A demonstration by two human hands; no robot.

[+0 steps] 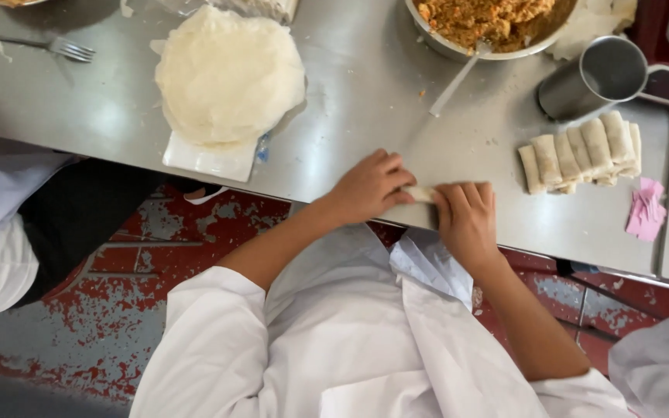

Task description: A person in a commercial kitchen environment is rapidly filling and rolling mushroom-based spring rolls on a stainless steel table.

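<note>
Seen from above, looking down past a white coat to a steel surface (365, 101) over a worn red floor (156, 248). On the surface at upper left, a round stack of pale wrappers (226, 73) lying on a white board (209, 159). At the top edge, right of centre, a metal bowl (435, 42) of orange-brown filling (482, 19), with a spoon (454, 81) leaning out of it onto the surface. Just right of the bowl, a steel cup (594, 77) lying on its side. Below the cup, a row of finished rolls (582, 151) packed side by side, touching one another. Near the right edge, a crumpled pink paper (646, 209). At upper left, a fork (56, 46). At the near edge of the surface, in the middle, both hands closed over one roll (421, 193): left hand (369, 190) with its grip pressed together on the roll's left end, right hand (466, 220) with fingers curled down, its grip pinching the right end. Only a short pale stretch of roll showing between the two hands. At far left, another person's white sleeve (1, 186).
</note>
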